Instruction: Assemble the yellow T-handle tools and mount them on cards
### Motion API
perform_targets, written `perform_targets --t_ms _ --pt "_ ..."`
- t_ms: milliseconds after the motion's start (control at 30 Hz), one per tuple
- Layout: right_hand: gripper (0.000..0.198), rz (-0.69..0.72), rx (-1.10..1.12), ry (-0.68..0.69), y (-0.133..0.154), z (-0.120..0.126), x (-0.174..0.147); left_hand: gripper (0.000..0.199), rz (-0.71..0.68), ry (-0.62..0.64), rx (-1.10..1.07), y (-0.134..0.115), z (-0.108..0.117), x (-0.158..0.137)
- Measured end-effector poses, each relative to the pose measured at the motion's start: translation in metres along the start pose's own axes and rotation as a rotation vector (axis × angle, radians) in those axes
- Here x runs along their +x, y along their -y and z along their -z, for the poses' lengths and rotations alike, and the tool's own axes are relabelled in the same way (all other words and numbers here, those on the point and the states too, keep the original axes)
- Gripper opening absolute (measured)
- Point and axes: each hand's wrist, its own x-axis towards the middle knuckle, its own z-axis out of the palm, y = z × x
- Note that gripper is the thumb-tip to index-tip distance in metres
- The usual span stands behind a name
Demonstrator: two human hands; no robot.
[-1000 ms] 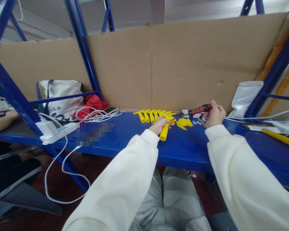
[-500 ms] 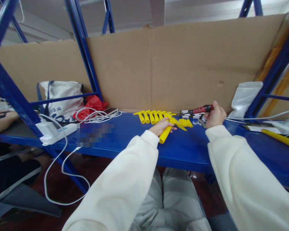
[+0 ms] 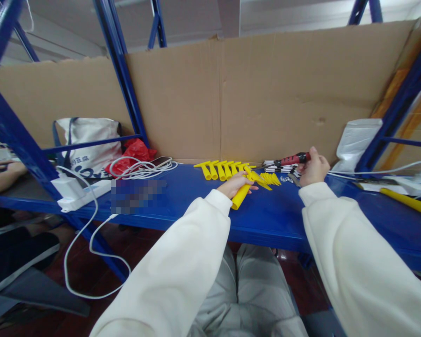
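Note:
My left hand [image 3: 233,185] is closed around the tube-like handle of a yellow T-shaped tool [image 3: 241,197], whose flat head points away to the right. In my right hand [image 3: 314,169] is a red and black screwdriver [image 3: 293,160], held by its back end. Its shaft slopes down left toward the head of the yellow tool; I cannot tell whether the tip touches. Behind my left hand stands a row of similar yellow T-shaped tools [image 3: 222,172]. Small yellow flat pieces [image 3: 271,179] lie just right of the held tool, with tiny metal bits [image 3: 286,179] beside them.
Against the cardboard back wall [image 3: 182,103] lie several white-and-dark strips. To the left are a power strip [image 3: 87,194], coiled white cables [image 3: 133,168], a red plastic bag and a cloth bag [image 3: 91,142]. A white pouch [image 3: 359,142] and a long yellow piece [image 3: 409,202] are at right. Another person's arm shows far left.
Almost nothing differs. Both hands keep their places and holds, and the screwdriver stays slanted toward the yellow tool.

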Motion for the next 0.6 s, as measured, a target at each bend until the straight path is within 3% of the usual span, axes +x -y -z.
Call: perform_targets --t_ms 300,467,600 --pt "0.041 0.338 -0.015 0.209 -0.029 0.007 0.038 0.048 -0.015 -0.056 0.049 -0.003 -0.005 -0.007" --pt "0.041 0.347 0.033 0.272 -0.030 0.011 0.046 0.054 -0.054 -0.086 0.109 -0.005 -0.006 -0.008" --pt "0.041 0.307 0.074 0.326 -0.028 0.012 0.046 0.065 -0.202 -0.174 0.233 -0.003 -0.005 -0.005"
